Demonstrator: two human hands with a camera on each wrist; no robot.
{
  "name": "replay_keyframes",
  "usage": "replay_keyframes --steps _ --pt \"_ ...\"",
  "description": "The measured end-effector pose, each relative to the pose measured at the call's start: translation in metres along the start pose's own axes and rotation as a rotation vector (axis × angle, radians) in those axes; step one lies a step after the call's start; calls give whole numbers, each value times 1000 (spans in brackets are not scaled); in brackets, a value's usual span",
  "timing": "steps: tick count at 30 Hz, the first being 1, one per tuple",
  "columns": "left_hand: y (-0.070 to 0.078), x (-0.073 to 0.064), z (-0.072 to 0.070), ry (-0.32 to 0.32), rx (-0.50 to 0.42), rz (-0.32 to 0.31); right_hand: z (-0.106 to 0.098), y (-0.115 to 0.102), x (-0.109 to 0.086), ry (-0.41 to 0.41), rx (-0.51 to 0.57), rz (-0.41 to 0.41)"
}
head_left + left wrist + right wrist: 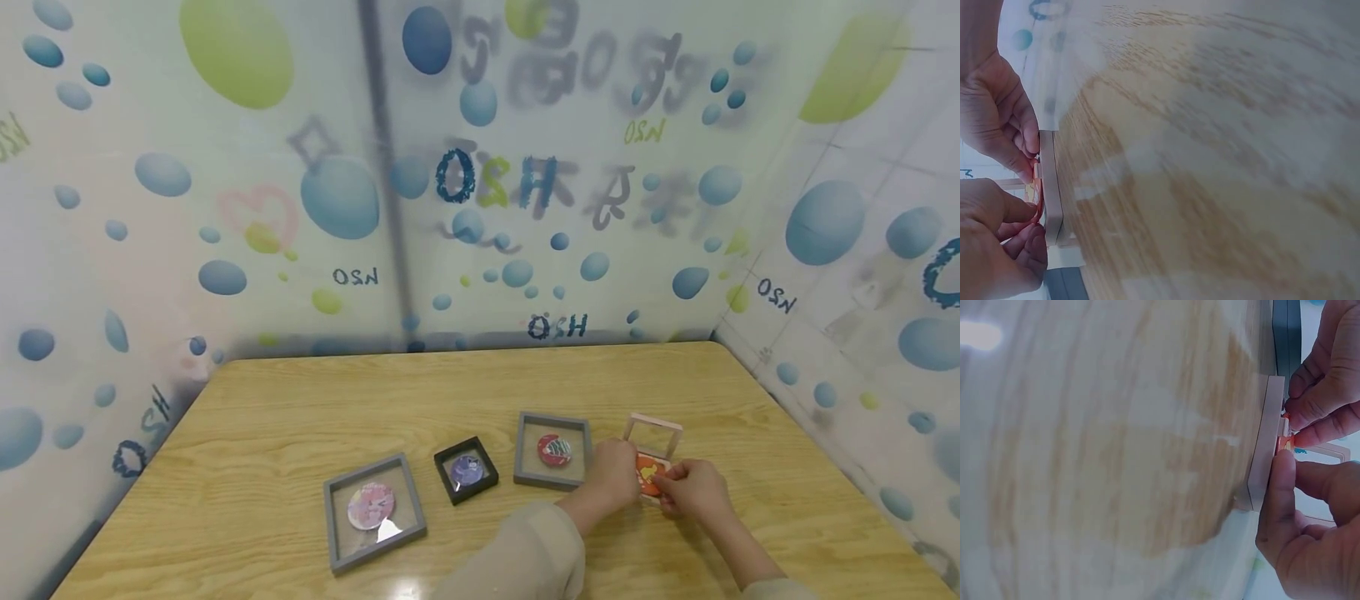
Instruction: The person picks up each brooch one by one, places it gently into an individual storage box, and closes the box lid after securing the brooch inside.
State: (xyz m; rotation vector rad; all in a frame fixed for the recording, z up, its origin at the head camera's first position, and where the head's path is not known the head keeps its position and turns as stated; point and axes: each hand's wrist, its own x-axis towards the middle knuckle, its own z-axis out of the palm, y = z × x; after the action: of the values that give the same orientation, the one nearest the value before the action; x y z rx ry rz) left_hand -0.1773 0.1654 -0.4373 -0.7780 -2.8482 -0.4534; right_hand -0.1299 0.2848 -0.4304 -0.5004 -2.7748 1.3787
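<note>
A small pink hinged display frame point(651, 500) lies at the right of the table, its lid point(660, 421) standing raised at the back. An orange-red badge with a yellow figure point(647, 472) is over the frame's lower half, tilted in the wrist views. My left hand point(617, 471) pinches the badge at its left edge; in the left wrist view this hand point(997, 234) is the lower one. With thumb and fingers my right hand point(697, 492) pinches the opposite edge, fingertips right at the frame's rim. The right wrist view shows the right hand point(1316, 525) low, beside the frame's side point(1266, 444).
Left of my hands a grey frame point(551, 483) holds a red-and-green round badge. Farther left are a black frame point(487, 479) with a purple badge and a larger grey frame point(375, 550) with a pink badge. A bubble-patterned curtain point(495, 292) hangs behind the wooden table point(300, 400).
</note>
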Motion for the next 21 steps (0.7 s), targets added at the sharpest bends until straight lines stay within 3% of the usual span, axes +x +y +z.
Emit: replay_keyframes --steps 9,17,21 --pt "3 0 1 -32 37 -4 0 2 2 -2 -10 0" --pt "6 0 0 -115 93 -19 -1 2 3 -13 1 6" --pt "8 0 -1 -134 72 -33 -2 1 2 -24 29 10"
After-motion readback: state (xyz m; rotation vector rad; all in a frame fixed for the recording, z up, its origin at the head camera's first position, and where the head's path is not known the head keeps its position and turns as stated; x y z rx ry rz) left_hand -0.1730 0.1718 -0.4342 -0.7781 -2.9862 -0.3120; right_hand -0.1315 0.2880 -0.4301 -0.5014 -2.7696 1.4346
